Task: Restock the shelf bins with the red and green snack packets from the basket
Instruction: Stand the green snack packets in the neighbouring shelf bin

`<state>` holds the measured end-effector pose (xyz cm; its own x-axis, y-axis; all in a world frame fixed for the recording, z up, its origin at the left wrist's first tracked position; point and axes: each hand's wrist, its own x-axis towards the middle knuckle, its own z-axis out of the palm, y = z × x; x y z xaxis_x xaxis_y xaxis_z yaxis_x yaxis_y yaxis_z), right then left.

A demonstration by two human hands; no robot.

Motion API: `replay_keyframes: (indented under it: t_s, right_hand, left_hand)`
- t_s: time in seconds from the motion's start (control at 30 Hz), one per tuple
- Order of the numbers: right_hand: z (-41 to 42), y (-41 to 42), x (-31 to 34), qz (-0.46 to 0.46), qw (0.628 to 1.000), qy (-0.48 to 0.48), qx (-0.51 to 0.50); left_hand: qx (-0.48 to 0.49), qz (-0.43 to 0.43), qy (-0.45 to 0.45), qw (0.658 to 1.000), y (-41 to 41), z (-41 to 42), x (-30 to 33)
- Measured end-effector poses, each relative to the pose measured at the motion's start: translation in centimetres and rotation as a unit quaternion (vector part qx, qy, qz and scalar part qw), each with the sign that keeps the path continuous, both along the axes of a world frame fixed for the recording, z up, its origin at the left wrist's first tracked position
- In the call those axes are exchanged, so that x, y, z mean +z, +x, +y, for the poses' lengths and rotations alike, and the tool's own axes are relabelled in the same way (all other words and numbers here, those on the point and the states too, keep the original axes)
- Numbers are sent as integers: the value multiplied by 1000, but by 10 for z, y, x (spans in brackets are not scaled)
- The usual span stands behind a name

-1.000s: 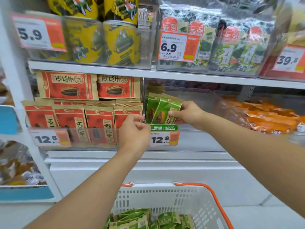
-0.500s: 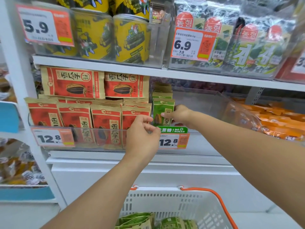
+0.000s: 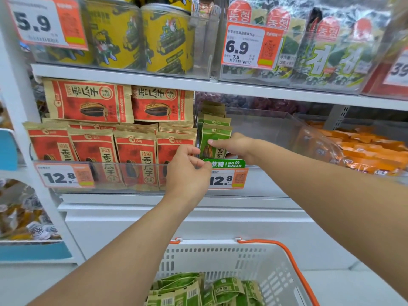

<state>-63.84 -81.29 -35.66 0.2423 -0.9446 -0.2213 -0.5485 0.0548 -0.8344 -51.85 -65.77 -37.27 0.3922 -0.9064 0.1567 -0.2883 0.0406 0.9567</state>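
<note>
My right hand [image 3: 237, 146] grips a green snack packet [image 3: 213, 138] and holds it upright at the left end of the clear bin [image 3: 276, 129], in front of a few other green packets. My left hand [image 3: 186, 173] is at that bin's front wall, thumb up by the packet's lower corner and fingers curled over the green "no sugar" tag [image 3: 229, 163]. The neighbouring bin on the left is full of red packets [image 3: 134, 155]. Below me, the white basket [image 3: 242, 257] with an orange handle holds several green packets [image 3: 194, 290].
The shelf above carries yellow tins [image 3: 167, 38] and seaweed packs [image 3: 331, 47] behind price tags. Orange packets [image 3: 371, 151] fill the bin to the right. A white cabinet front [image 3: 198, 221] runs under the shelf.
The green packet has gone from tilted to upright and sunk deeper into the bin's left end with my right hand. My left hand stayed at the bin's front wall.
</note>
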Motion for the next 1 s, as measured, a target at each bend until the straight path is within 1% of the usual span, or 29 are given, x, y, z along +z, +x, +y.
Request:
replay_keyframes:
  t_s: [0.23,0.37,0.4,0.47,0.5,0.57,0.6,0.63,0.67,0.7,0.73,0.8,0.87,0.9,0.93,0.97,1.0]
  right_hand:
    - [5,-5,2,-15,1000,11,1]
    - [12,-13,7,-10,1000,11,-19]
    - [19,-18,10,-15,1000,-3,-27]
    - [37,-33,17,-29,996,-67,-59]
    - [47,-41,18,-42,988,-118,-85]
    - [75,-56,19,-88,960,-226,-137]
    - [92,-62,18,-114,949,-255,-143]
    - [108,-66,16,-143,947,-258,-129]
    - [124,-69,13,-166,952,-237,-101]
    - [141,-70,8,-178,961,-201,-59]
    - [155,-71,2,-183,971,-154,-8]
    - [175,-72,-24,-152,984,-34,86]
    - [190,-68,-67,-57,984,76,151]
    - [195,-65,-95,9,978,118,172]
    - [198,-62,-126,88,969,142,185]
    - [201,-60,-157,174,956,145,187]
    - [205,-62,-188,255,942,131,176]
  left_hand:
    - [3,-1,0,1000,-1,-1,0]
    - [20,-39,3,999,3,0,-3]
    - [22,-64,3,998,5,0,-4]
    - [9,-129,11,992,10,0,-6]
    - [-4,-157,17,987,13,1,-8]
    - [-41,-188,39,980,15,5,-11]
    - [-63,-202,52,976,15,7,-12]
    - [-92,-221,73,968,17,9,-11]
    - [-133,-247,109,954,18,12,-10]
    - [-186,-275,158,930,19,16,-11]
    - [-247,-299,215,896,20,20,-11]
    - [-348,-344,338,804,20,30,-17]
    - [-401,-391,430,708,19,40,-25]
    - [-413,-408,458,674,18,45,-29]
    - [-418,-421,470,653,17,48,-31]
    - [-419,-432,468,647,14,50,-33]
    - [-419,-440,455,651,12,50,-33]
